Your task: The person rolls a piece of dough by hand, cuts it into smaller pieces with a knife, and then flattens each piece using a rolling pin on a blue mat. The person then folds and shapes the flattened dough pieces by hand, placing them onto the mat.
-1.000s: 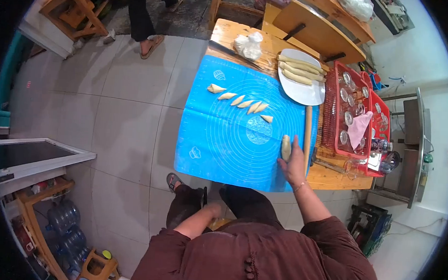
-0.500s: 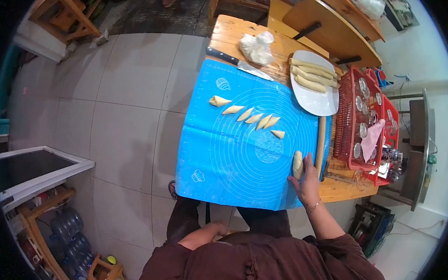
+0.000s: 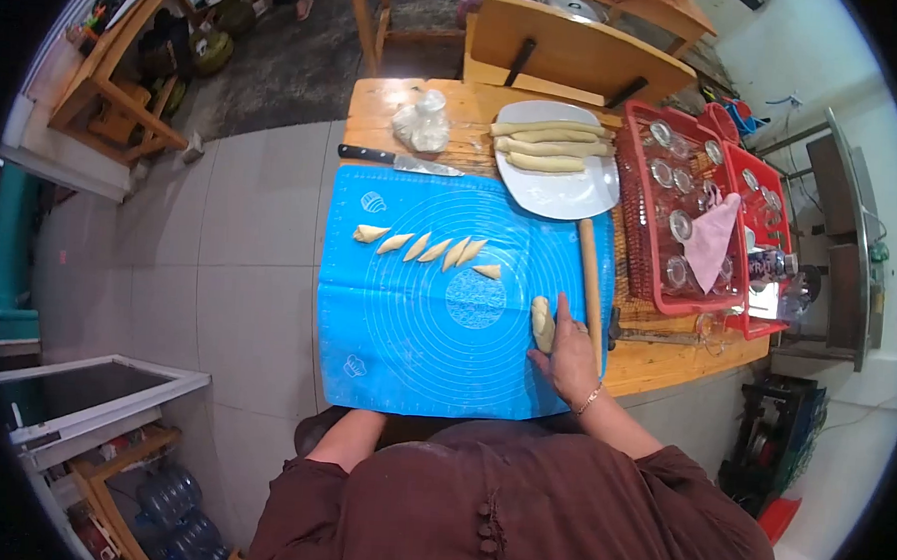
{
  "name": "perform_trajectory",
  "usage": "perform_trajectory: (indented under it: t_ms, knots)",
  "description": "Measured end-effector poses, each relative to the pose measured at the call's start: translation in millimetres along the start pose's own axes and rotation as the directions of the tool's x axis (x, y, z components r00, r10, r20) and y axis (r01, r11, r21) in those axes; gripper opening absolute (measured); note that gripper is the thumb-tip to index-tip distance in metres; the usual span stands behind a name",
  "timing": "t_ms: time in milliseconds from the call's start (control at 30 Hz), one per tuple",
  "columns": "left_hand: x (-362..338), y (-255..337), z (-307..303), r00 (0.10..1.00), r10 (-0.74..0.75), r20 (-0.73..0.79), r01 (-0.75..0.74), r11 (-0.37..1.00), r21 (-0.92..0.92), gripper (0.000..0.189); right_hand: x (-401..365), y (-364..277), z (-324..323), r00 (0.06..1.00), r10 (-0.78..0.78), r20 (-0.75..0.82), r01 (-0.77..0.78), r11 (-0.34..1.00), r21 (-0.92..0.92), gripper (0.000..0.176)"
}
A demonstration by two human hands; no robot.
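Note:
My right hand (image 3: pixel 567 360) rests on the blue mat (image 3: pixel 415 364), its fingers stretched out and its thumb apart. Against its inner side lies a thick dough piece (image 3: pixel 542 326), between the fingertips and thumb. My left forearm runs under the mat's near edge, which hides the left hand. Several small cut dough pieces (image 3: pixel 431 248) lie in a slanting row left of the mat's printed circle. A rolling pin (image 3: pixel 591 276) lies along the mat's right side. Beyond the mat are a knife (image 3: pixel 399 161) and a white plate (image 3: pixel 562 197) with several dough rolls (image 3: pixel 549 147).
A tied plastic bag (image 3: pixel 422 125) sits on the wooden table (image 3: pixel 655 365) at the far left. Red baskets (image 3: pixel 658 299) with glasses and a pink cloth (image 3: pixel 711 241) stand to the right. A folded wooden panel (image 3: pixel 579 47) is behind the table.
The view has shifted, so the mat and table appear further left. My left hand, partly visible at my lap before, is now hidden under the mat's edge. My right hand stays beside the dough.

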State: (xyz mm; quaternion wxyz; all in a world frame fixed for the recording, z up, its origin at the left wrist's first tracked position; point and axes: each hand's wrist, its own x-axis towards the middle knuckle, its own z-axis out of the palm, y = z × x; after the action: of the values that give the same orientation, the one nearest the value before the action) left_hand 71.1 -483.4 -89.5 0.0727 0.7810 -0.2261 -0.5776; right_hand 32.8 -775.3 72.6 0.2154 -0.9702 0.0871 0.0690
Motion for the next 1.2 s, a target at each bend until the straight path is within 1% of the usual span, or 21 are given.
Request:
perform_trajectory:
  t_ms: [133,200,267,333,367,533,567,667,700,733,767,800,833,867,900,933,1000,1033,1067,1133,1200]
  knots:
    - [12,11,2,0.989,-0.003,-0.147,0.004,1.000,0.005,0.045,0,-1,-4,1.000,-0.015,-0.005,0.015,1.000,0.001,0.106]
    - [17,10,13,0.981,0.000,-0.194,0.003,1.000,0.014,0.046,3,0,-8,1.000,-0.010,0.002,0.010,1.000,0.028,0.105]
    - [20,3,30,0.972,0.003,-0.233,0.002,1.000,0.023,0.047,1,4,-4,0.999,-0.019,-0.048,0.020,1.000,0.020,0.104]
    - [24,-4,45,0.960,0.016,-0.279,-0.011,1.000,0.019,0.047,0,5,-8,1.000,0.000,-0.021,0.001,0.999,0.040,0.101]
    - [25,-9,53,0.952,0.026,-0.304,-0.023,1.000,0.014,0.048,-1,9,-7,0.999,0.001,-0.039,0.001,0.999,0.042,0.101]
    - [18,-29,82,0.907,0.077,-0.413,-0.089,0.996,-0.009,0.050,-6,17,7,0.982,-0.082,-0.172,0.088,0.996,0.026,0.089]
    - [14,-31,91,0.894,0.092,-0.439,-0.110,0.994,-0.016,0.050,-7,14,4,0.986,-0.060,-0.154,0.066,0.997,0.034,0.085]
    - [-6,-25,96,0.852,0.111,-0.511,-0.143,0.989,-0.023,0.051,-6,13,4,0.985,-0.079,-0.151,0.077,0.997,-0.019,0.081]
    - [-25,-17,83,0.935,0.049,-0.352,-0.044,0.999,0.023,0.056,-5,15,8,0.971,-0.106,-0.212,0.108,0.994,-0.004,0.070]
    - [-43,-11,71,0.982,-0.032,-0.186,0.047,0.996,0.081,0.061,-3,17,11,0.967,-0.127,-0.222,0.128,0.992,-0.008,0.070]
    - [-58,-11,62,0.990,-0.021,-0.142,0.038,0.992,0.117,0.059,-1,18,13,0.956,-0.154,-0.249,0.154,0.988,-0.023,0.063]
    - [-85,-9,58,0.964,-0.037,-0.264,0.030,0.999,-0.030,0.057,-1,18,16,0.945,-0.180,-0.272,0.176,0.984,-0.036,0.056]
    - [-100,-20,60,0.955,0.051,-0.294,-0.073,0.995,-0.065,0.055,-3,16,21,0.941,-0.196,-0.275,0.192,0.981,-0.041,0.056]
    - [-114,-29,62,0.935,0.138,-0.326,-0.178,0.980,-0.093,0.054,-7,12,25,0.930,-0.173,-0.323,0.153,0.984,-0.088,0.049]
    - [-136,-28,64,0.882,0.195,-0.429,-0.283,0.947,-0.151,0.052,-9,9,27,0.915,-0.152,-0.373,0.109,0.985,-0.133,0.043]
    - [-162,-21,66,0.814,0.238,-0.529,-0.389,0.901,-0.193,0.050,-10,10,27,0.911,-0.165,-0.377,0.121,0.983,-0.137,0.043]
    - [-212,5,39,0.882,0.252,-0.397,-0.386,0.870,-0.305,0.044,-11,11,28,0.929,-0.102,-0.356,0.079,0.994,-0.078,0.034]
    - [-231,19,27,0.897,0.238,-0.373,-0.376,0.855,-0.358,0.037,-13,11,25,0.929,-0.112,-0.352,0.089,0.993,-0.082,0.034]
    - [-234,20,21,0.832,0.301,-0.466,-0.477,0.816,-0.326,0.032,-15,10,21,0.918,-0.108,-0.382,0.087,0.994,-0.071,0.031]
    - [-232,32,1,0.717,0.337,-0.611,-0.597,0.749,-0.288,0.027,-15,12,13,0.904,-0.105,-0.415,0.088,0.994,-0.060,0.028]
    - [-216,48,-27,0.616,0.316,-0.722,-0.634,0.743,-0.215,0.023,-9,13,2,0.878,-0.083,-0.472,0.084,0.996,-0.019,0.024]
